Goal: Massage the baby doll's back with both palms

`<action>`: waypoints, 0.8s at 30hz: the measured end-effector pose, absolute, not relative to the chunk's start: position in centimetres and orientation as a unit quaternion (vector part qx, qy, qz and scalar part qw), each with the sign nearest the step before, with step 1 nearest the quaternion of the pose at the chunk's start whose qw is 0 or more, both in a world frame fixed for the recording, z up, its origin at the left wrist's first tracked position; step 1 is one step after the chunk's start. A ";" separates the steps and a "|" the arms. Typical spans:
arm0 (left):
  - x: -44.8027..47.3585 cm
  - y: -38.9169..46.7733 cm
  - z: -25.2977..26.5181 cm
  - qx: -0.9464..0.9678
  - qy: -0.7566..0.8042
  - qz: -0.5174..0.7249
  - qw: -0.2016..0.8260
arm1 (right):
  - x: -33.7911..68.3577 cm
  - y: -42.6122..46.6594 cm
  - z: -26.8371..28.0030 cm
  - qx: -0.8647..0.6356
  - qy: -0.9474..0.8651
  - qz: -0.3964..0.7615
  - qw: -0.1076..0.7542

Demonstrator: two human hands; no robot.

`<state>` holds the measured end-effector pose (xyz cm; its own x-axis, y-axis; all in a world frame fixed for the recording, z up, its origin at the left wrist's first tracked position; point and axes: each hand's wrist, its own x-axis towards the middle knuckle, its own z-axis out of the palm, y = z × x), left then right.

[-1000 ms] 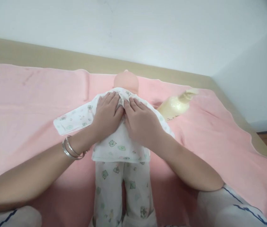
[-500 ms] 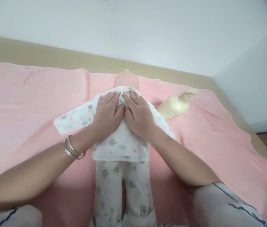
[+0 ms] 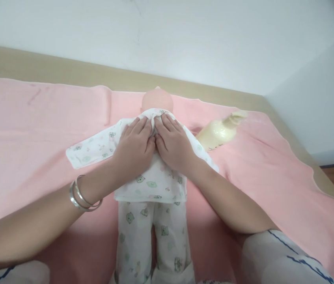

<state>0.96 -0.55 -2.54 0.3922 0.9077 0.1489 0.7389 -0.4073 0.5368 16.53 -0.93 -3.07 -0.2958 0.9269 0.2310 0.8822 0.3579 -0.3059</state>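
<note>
A baby doll lies face down or head away in the middle; only its bare rounded head shows, so I cannot tell which side is up. It wears a white printed top and matching trousers. My left hand rests flat on the upper part of the top, fingers stretched toward the head. Beside it, my right hand lies flat too, thumbs nearly touching. Between the hands the cloth is bunched into a fold. Both palms are hidden against the top.
A cream pump bottle lies on its side to the right of the doll. Under everything spreads a pink mat with a wavy edge on a wooden surface. A white wall rises behind.
My left wrist and its bangles have shifted slightly left and down, and the left hand has moved a little with the cloth. My right hand stays almost in place.
</note>
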 end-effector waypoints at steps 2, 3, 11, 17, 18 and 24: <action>1.0 -0.7 -2.5 0.813 0.509 0.210 0.190 | 16.6 -1.0 -2.9 -0.559 -0.807 0.059 0.181; 1.0 -0.7 -2.4 0.814 0.509 0.206 0.188 | 16.6 -1.0 -2.9 -0.557 -0.809 0.058 0.178; 0.5 0.3 -2.5 0.821 0.492 0.200 0.208 | 16.4 -1.7 -2.0 -0.560 -0.816 0.040 0.141; 0.2 1.4 -2.8 0.820 0.486 0.215 0.211 | 15.5 -3.6 -1.0 -0.561 -0.822 0.000 0.100; 0.2 1.5 -2.8 0.821 0.488 0.212 0.208 | 15.5 -3.8 -0.9 -0.564 -0.820 0.000 0.099; 0.6 0.3 -2.6 0.819 0.524 0.172 0.162 | 16.4 -2.4 -1.3 -0.558 -0.818 0.048 0.131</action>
